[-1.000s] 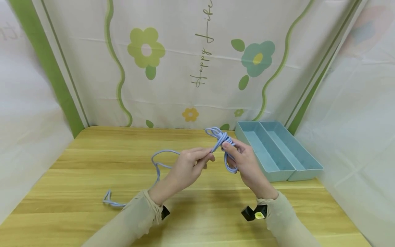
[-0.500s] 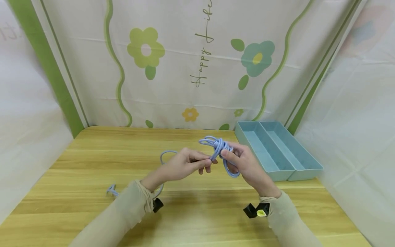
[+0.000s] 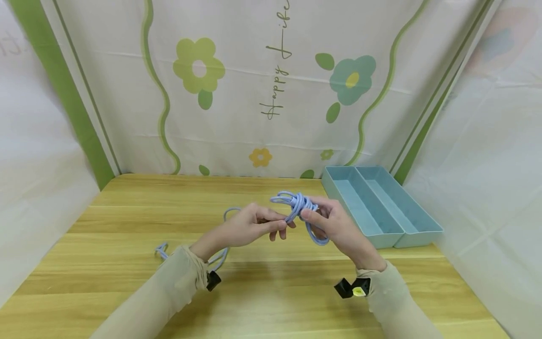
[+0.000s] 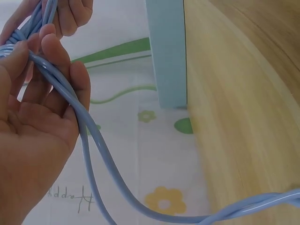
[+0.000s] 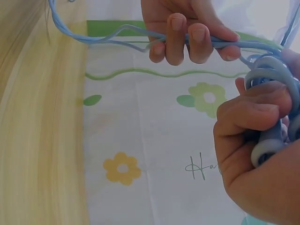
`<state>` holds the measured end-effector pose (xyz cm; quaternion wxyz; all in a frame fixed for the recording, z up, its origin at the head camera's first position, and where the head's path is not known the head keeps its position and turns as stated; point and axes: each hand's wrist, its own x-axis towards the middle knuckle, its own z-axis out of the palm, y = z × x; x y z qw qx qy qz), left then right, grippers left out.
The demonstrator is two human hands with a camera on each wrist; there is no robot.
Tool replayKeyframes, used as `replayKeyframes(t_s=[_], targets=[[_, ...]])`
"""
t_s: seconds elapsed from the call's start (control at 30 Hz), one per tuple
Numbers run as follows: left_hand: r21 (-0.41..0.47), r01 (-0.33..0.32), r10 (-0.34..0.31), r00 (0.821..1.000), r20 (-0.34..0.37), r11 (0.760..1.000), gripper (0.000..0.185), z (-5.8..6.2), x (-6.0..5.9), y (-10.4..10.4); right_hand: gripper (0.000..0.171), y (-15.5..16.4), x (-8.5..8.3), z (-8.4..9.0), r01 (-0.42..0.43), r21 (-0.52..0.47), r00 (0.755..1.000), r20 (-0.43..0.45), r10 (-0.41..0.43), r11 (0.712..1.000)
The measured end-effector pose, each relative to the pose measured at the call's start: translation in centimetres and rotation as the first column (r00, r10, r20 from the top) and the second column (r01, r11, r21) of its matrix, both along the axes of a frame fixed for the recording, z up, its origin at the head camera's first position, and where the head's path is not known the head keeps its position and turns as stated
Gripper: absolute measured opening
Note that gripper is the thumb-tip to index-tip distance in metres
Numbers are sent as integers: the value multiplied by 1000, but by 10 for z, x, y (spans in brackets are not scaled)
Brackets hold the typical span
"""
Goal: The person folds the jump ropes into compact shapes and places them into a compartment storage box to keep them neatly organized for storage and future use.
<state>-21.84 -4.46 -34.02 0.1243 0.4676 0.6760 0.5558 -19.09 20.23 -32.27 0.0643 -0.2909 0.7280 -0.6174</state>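
A light blue cable is wound into a bundle (image 3: 299,202) with loops sticking out at both ends, held above the table. My right hand (image 3: 338,228) grips this bundle, thumb on the near side and fingers curled round it (image 5: 253,117). Just left of it, my left hand (image 3: 250,227) pinches the doubled cable between thumb and fingers, where it leaves the wraps. Two strands (image 4: 108,159) run across the left palm and hang away from it. The loose tail (image 3: 162,250) lies on the table, partly hidden behind the left forearm.
Two long blue-green trays (image 3: 381,242) stand side by side at the back right of the wooden table (image 3: 271,296). A flower-printed curtain (image 3: 237,122) closes off the back, and pale sheets (image 3: 478,188) hang at both sides.
Both hands have come down slightly with the bundle, which has shifted a little left. My left forearm has moved left, and the cable's tail has been drawn in towards the right.
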Motion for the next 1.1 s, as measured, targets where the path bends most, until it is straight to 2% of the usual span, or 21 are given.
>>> replayKeyframes(t_s=[0.1, 0.23, 0.4, 0.6, 0.73, 0.87, 1.0, 1.1], targets=[[-5, 26, -26, 999, 27, 1000, 21, -2, 0, -2, 18, 0, 0, 0, -28, 24, 1000, -5, 28, 999], [-9, 53, -53, 998, 29, 999, 21, -4, -1, -2, 22, 1, 0, 0, -31, 68, 999, -11, 32, 997], [-37, 70, -71, 997, -4, 997, 22, -3, -5, -4, 24, 2, 0, -1, -39, 93, 999, -26, 42, 995], [-137, 65, -75, 995, -68, 988, 17, 2, -10, -9, 21, 3, -2, -3, -110, 135, 991, -62, 119, 985], [-231, 27, -60, 988, -139, 973, 22, 9, -12, -12, 18, 3, -1, -3, -135, 185, 982, -103, 156, 973], [-331, -23, -44, 980, -195, 943, 25, 17, -13, -13, 18, -1, 0, -3, -158, 221, 972, -134, 190, 962], [-387, -3, -83, 975, -206, 922, 11, 22, -15, -12, 17, -5, 2, -3, -206, 250, 959, -138, 246, 946], [-401, 25, -119, 970, -211, 916, 8, 25, -15, -12, 15, -7, 4, -2, -223, 275, 956, -126, 265, 935]])
